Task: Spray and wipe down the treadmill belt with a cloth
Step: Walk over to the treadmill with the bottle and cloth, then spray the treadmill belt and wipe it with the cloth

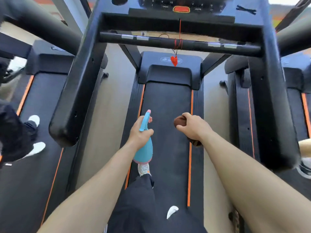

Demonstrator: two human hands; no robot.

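Observation:
The black treadmill belt (166, 105) runs ahead of me between two orange side stripes. My left hand (140, 130) grips a light-blue spray bottle (144, 151) with a pink nozzle tip, held above the belt's left side and pointing forward. My right hand (191, 126) is closed around a bunched brown cloth (179, 122), held above the belt's right side. A bit of the cloth also shows under my wrist. My feet in white shoes stand on the belt below.
The treadmill's console and crossbar (180, 43) span the top, with a red heart-shaped safety clip (174, 61) hanging down. Thick black handrails (74, 98) flank both sides. Another person in white shoes (34, 120) stands on the left treadmill. A third treadmill sits at right.

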